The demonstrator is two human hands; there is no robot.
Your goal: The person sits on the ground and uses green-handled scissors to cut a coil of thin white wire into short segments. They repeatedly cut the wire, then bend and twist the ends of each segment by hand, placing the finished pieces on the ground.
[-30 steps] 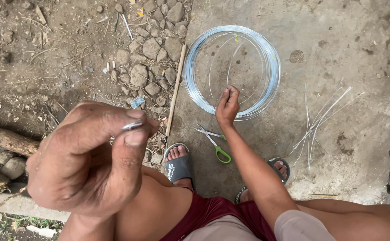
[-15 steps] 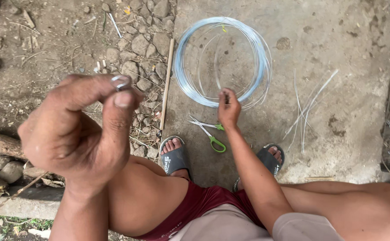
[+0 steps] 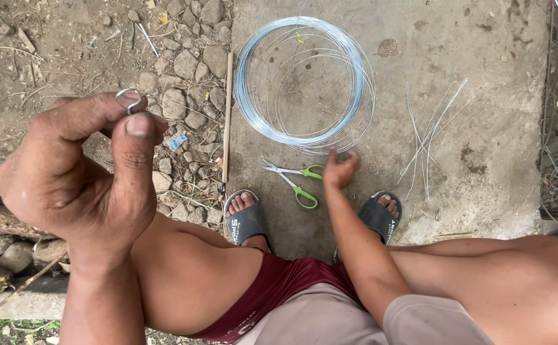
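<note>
Pinched a small bent loop of silver wire between left hand thumb and finger, reached right hand, fingers loosely curled, beside green-handled scissors below big silver wire coil, likely needing careful cutting.

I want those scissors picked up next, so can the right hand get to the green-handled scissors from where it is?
Probably yes. The right hand hovers just beside the scissors on the concrete slab, nothing lying between them.

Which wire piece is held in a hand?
The small bent loop, pinched by the left hand. The big coil and cut straight lengths lie on concrete.
</note>
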